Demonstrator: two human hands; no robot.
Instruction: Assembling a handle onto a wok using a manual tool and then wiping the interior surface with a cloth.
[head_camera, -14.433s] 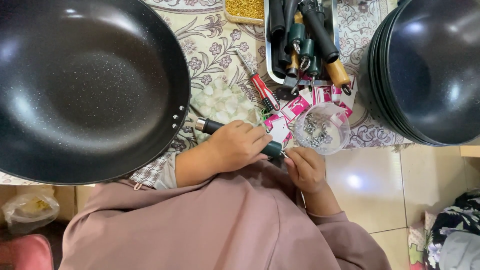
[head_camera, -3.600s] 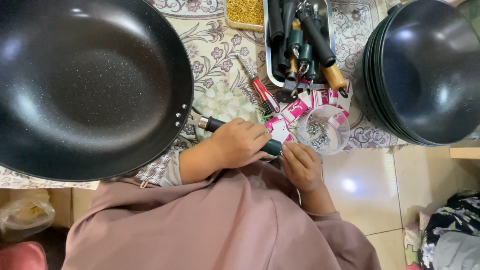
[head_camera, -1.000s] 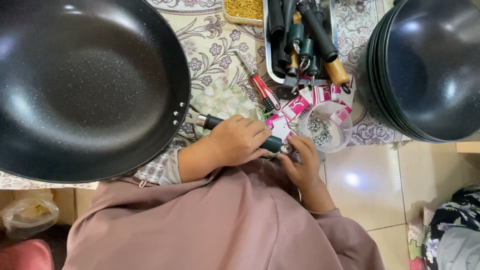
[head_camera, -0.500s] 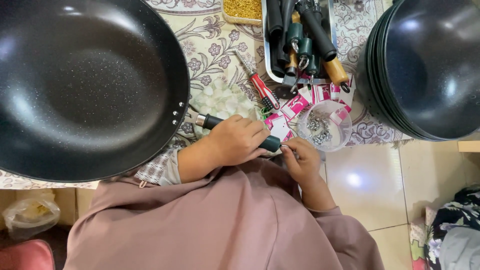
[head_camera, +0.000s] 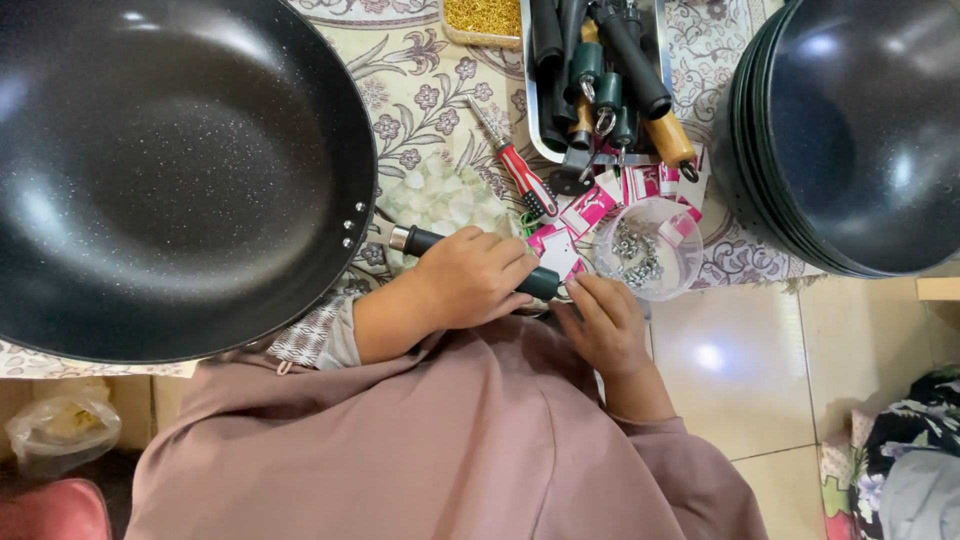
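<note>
A big black wok (head_camera: 170, 170) fills the left of the head view, its dark handle (head_camera: 420, 241) sticking out to the right. My left hand (head_camera: 470, 280) is wrapped around that handle. My right hand (head_camera: 600, 320) sits at the handle's free end, fingers pinched together there; what they pinch is too small to tell. Just above my right hand stands a clear plastic cup (head_camera: 650, 250) holding small metal screws.
A red-handled screwdriver (head_camera: 520, 175) lies on the patterned cloth. A metal tray (head_camera: 600, 80) of dark and wooden handles is at the top. Pink tags (head_camera: 590, 210) lie loose. Stacked black woks (head_camera: 860, 130) stand at right. Tiled floor lies below right.
My right hand has drawn back slightly from the cup of screws to the end of the handle. The left hand and wok have stayed where they were.
</note>
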